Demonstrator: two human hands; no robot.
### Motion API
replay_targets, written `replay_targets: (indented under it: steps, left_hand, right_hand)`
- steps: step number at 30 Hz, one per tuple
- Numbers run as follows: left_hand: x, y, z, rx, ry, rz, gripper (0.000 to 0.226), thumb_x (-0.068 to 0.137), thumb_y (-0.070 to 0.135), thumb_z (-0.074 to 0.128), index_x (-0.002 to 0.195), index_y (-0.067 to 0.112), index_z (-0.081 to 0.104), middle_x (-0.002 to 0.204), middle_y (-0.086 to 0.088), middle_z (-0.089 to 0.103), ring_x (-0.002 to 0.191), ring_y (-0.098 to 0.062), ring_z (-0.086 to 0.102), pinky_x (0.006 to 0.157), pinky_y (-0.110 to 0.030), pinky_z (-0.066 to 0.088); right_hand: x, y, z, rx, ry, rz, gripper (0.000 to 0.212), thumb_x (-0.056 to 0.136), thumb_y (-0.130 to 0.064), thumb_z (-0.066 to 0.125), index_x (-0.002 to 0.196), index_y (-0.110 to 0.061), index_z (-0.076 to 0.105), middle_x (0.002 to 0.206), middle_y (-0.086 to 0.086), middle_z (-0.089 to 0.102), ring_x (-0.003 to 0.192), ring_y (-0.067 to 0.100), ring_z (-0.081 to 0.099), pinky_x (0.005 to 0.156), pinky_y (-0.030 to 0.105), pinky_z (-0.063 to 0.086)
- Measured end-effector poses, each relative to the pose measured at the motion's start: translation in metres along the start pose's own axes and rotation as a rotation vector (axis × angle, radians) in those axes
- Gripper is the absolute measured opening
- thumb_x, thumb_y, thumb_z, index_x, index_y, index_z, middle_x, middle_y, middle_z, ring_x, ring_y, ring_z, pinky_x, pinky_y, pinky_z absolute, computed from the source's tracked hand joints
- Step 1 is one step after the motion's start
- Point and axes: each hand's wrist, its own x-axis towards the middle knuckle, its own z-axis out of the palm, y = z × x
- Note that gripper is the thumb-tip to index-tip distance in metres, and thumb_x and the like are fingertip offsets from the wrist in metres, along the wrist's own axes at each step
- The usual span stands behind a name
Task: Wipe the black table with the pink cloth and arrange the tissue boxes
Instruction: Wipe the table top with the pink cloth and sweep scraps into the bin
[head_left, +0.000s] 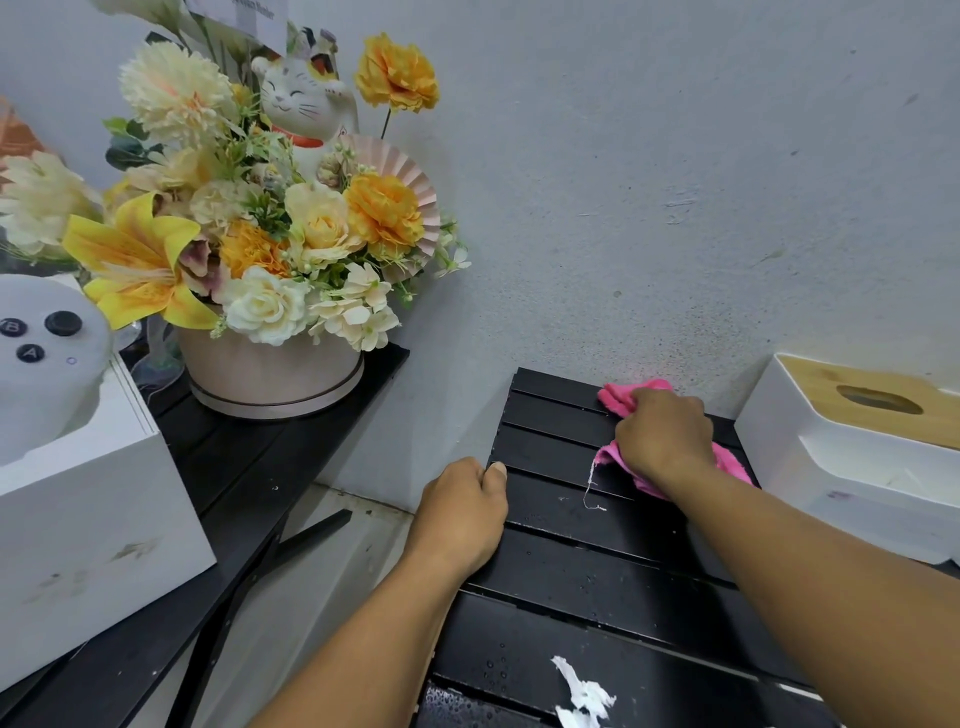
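The black slatted table (582, 577) fills the lower middle, with water droplets on its near slats. My right hand (662, 434) presses the bunched pink cloth (631, 396) onto the far slats near the wall; a loose white thread trails from the cloth. My left hand (462, 512) grips the table's left edge, thumb on top. A white tissue box (852, 467) with a wooden lid and oval slot stands at the right end of the table, touching the wall.
A torn scrap of white tissue (584, 693) lies on the near slats. On a second black table at left stand a pot of artificial flowers (270, 374) with a cat figurine, and a white box (78, 519) holding a white controller. A grey wall is behind.
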Motion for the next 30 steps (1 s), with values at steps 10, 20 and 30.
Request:
replay_targets:
  steps: [10, 20, 30]
  left_hand:
    - [0.001, -0.002, 0.002, -0.004, 0.005, -0.002, 0.042, 0.102, 0.043, 0.036, 0.075, 0.013, 0.047, 0.068, 0.002, 0.051, 0.062, -0.014, 0.045, 0.056, -0.029, 0.036]
    - [0.005, -0.006, 0.005, -0.025, 0.039, 0.023, 0.043, 0.102, 0.041, 0.04, 0.074, 0.009, 0.048, 0.064, -0.001, 0.05, 0.062, -0.018, 0.046, 0.056, -0.032, 0.037]
    - [0.003, -0.002, 0.004, -0.001, 0.026, 0.008, 0.043, 0.101, 0.042, 0.038, 0.073, 0.01, 0.046, 0.069, -0.002, 0.052, 0.063, -0.017, 0.045, 0.055, -0.029, 0.035]
  right_hand:
    - [-0.003, -0.031, -0.003, -0.012, -0.082, 0.012, 0.004, 0.086, -0.016, 0.052, 0.086, -0.018, 0.056, 0.1, 0.011, 0.061, 0.115, 0.035, 0.04, 0.088, 0.038, 0.033]
    - [-0.006, -0.09, 0.022, -0.04, -0.15, -0.354, 0.042, 0.083, -0.011, 0.054, 0.121, -0.026, 0.063, 0.123, 0.015, 0.052, 0.116, 0.035, 0.045, 0.095, 0.04, 0.039]
    - [-0.008, 0.014, -0.003, -0.034, -0.042, -0.159, 0.039, 0.082, -0.015, 0.045, 0.114, -0.021, 0.067, 0.114, 0.011, 0.061, 0.105, 0.037, 0.055, 0.092, 0.042, 0.045]
